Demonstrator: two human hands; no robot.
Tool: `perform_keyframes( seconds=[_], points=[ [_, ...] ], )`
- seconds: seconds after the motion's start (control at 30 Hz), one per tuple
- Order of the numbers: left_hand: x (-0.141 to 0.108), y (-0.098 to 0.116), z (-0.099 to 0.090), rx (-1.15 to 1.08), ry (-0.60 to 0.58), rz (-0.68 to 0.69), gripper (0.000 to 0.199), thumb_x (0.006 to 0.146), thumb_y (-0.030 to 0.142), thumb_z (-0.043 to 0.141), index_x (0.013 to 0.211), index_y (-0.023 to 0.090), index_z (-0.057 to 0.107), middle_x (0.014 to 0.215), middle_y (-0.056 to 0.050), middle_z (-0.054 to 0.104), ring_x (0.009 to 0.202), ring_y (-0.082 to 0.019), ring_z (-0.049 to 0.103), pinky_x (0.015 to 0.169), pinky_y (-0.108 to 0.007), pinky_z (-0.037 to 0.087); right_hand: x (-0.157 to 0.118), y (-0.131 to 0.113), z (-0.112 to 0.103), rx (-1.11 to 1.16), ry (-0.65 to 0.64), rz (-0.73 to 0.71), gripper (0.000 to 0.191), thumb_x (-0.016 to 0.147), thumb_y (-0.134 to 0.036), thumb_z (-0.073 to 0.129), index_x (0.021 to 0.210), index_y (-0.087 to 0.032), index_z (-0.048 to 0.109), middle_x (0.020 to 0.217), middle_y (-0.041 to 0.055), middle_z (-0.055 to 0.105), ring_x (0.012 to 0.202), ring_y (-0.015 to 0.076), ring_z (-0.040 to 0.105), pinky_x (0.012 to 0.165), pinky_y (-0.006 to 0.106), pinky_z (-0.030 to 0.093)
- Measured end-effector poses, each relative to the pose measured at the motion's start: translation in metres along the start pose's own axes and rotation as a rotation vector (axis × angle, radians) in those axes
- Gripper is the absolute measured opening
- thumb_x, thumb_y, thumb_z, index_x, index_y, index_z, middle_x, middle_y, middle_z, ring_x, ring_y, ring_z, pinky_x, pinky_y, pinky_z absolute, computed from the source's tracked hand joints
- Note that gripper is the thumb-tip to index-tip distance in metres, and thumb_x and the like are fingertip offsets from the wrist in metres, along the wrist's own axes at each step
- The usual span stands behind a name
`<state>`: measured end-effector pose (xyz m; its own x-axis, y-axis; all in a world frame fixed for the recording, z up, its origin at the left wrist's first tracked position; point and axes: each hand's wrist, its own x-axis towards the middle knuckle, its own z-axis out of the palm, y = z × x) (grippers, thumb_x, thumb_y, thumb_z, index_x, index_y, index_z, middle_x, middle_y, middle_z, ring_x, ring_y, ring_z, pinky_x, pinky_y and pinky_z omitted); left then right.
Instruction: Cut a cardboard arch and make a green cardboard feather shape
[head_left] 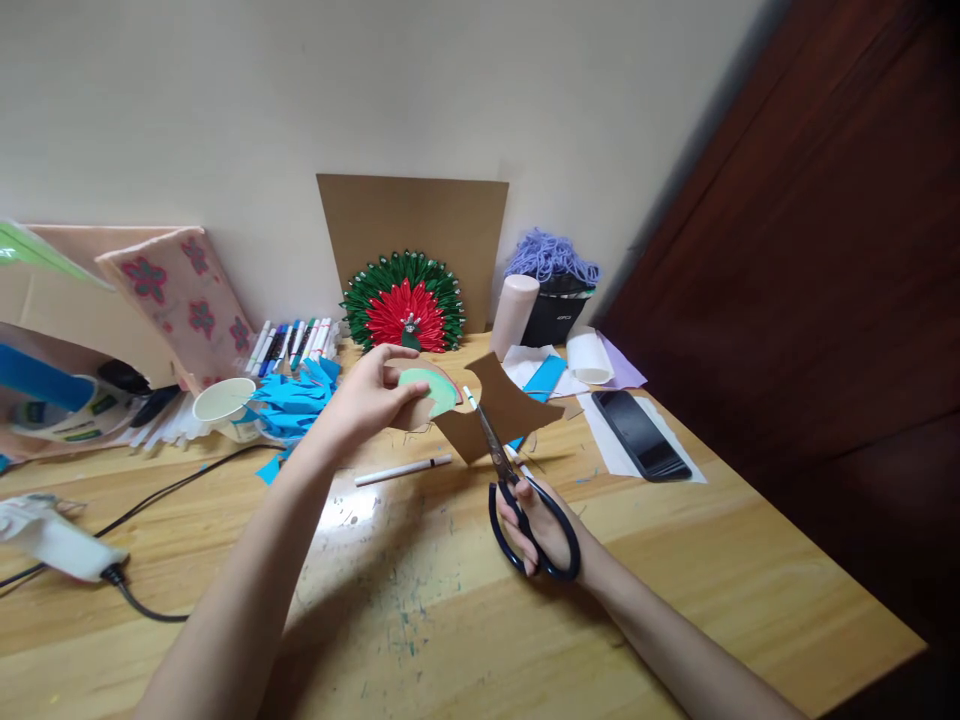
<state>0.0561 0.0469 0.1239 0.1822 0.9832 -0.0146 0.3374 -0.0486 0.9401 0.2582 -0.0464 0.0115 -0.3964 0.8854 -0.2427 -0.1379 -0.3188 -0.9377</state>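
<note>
My left hand [379, 388] pinches a piece of brown cardboard [506, 395] between thumb and fingers, holding it above the table. Its left part carries a rounded light-green patch [442, 395], and its outer edges are cut in curves. My right hand [551, 525] grips a pair of scissors [501, 460] by the black handles. The blades point up and away, against the cardboard's near edge; I cannot tell how far apart they are. Below the cardboard a white marker [403, 470] lies on the wooden table [420, 620].
Blue paper strips [296, 400], a paper cup [223, 402] and markers [292, 345] stand left. A white glue gun [60, 540] trails a black cable. Behind is a red-green peacock craft [405, 300] before a cardboard sheet [412, 215]. A phone [641, 435] lies right.
</note>
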Motion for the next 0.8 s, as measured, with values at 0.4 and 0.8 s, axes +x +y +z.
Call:
perform_keyframes(
  seconds=[0.4,0.8],
  points=[
    [-0.006,0.009,0.007,-0.113,-0.048,-0.031,0.037,0.069,0.028,0.064,0.103,0.013,0.061,0.089,-0.006,0.067,0.074,-0.015,0.060,0.061,-0.023,0.043,0.001,-0.001,0.003,0.045,-0.119,-0.175,0.079,0.054,-0.090,0.028,0.075,-0.017,0.047,0.048,-0.0034,0.048,0.045,0.0132,0.052,0.052,0.028,0.044],
    [-0.005,-0.012,0.060,-0.073,-0.146,0.049,0.034,0.063,0.023,0.067,0.094,0.011,0.059,0.098,-0.010,0.066,0.088,-0.019,0.062,0.080,-0.033,0.047,0.003,-0.004,0.011,-0.016,0.116,-0.178,0.070,0.066,-0.083,0.027,0.070,-0.017,0.048,0.044,-0.0031,0.048,0.045,0.0136,0.054,0.054,0.028,0.044]
  ],
)
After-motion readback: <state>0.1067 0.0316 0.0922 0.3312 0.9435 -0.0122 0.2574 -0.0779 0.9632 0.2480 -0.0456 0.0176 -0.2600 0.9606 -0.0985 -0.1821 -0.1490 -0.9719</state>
